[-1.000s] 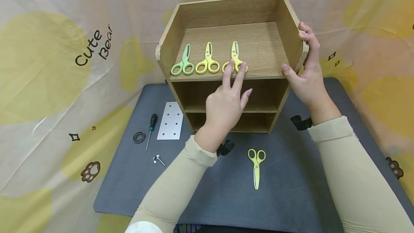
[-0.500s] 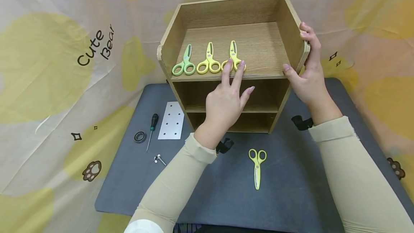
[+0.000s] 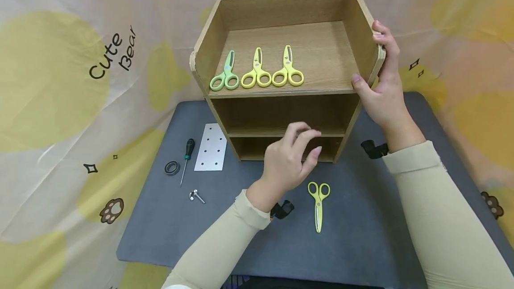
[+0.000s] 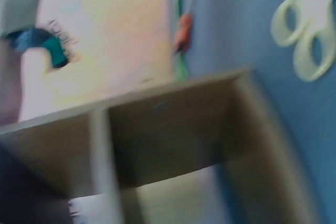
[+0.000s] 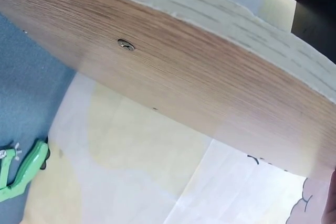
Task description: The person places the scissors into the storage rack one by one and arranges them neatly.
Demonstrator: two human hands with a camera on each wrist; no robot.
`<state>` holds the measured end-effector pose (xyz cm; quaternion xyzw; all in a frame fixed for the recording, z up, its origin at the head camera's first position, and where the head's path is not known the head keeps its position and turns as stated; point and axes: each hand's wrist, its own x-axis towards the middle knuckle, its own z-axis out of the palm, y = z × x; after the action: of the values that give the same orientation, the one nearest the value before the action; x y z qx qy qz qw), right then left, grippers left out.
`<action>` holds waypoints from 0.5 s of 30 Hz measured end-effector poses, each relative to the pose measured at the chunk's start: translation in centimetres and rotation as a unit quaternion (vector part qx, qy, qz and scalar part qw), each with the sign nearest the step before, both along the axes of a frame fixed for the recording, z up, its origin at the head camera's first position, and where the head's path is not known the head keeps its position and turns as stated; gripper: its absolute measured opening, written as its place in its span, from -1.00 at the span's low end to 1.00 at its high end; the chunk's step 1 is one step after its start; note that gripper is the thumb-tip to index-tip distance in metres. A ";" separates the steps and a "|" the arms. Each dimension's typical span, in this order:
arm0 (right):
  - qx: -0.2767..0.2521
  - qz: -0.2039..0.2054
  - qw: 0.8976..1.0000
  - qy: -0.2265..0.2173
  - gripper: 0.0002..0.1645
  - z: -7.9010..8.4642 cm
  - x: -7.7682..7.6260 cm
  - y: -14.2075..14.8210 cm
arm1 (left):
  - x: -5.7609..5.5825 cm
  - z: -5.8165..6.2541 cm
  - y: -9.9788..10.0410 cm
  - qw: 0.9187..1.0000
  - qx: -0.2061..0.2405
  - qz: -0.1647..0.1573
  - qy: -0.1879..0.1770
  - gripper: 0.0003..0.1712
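A small wooden shelf [image 3: 293, 93] stands at the back of the table. My right hand [image 3: 385, 95] grips its right side panel [image 5: 173, 66], thumb inside and fingers round the outer edge. On the top board lie green scissors [image 3: 228, 75], yellow scissors [image 3: 257, 72] in the middle and yellow scissors [image 3: 288, 70] on the right, in a row with blades pointing back. In front of the lower compartments, my left hand [image 3: 287, 159] hovers with loosely bent fingers and nothing in them. Another pair of yellow scissors [image 3: 319, 206] rests on the table, handles toward the shelf.
Left of the shelf lie a white plate with holes [image 3: 210, 147], a screwdriver [image 3: 187, 157], a dark ring [image 3: 172, 168] and a bolt [image 3: 196, 196]. The right wrist view shows a green-handled tool [image 5: 26, 171] by the table edge. A patterned cloth [image 3: 52, 101] hangs behind.
My left hand has let go of the right-hand yellow scissors and drawn back toward me, its fingers bending. Those scissors have shifted slightly left. The right hand keeps its hold on the shelf.
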<state>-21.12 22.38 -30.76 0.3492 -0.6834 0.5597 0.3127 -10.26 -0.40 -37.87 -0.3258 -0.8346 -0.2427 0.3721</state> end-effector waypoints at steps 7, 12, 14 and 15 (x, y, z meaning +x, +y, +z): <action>0.001 -0.003 1.000 0.002 -0.20 0.4 0.0 -0.3 | 1.6 -5.6 0.0 0.983 -0.015 -0.007 -0.183 -0.82; 0.010 -0.013 1.000 -0.001 -0.20 0.2 0.0 -0.2 | 1.6 -8.0 0.2 0.932 -0.060 0.004 -0.358 -0.71; 0.012 -0.015 1.000 -0.001 -0.20 0.1 0.0 -0.1 | 1.4 -8.9 0.1 0.906 -0.079 -0.004 -0.416 -0.69; 0.011 -0.015 1.000 -0.002 -0.20 0.1 0.0 -0.1 | 1.2 -9.4 0.1 0.897 -0.087 -0.011 -0.434 -0.69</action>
<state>-21.10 22.26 -30.66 0.3410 -0.6955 0.5481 0.3156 -9.01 -0.30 -47.30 -0.2280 -0.9274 -0.2905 -0.0595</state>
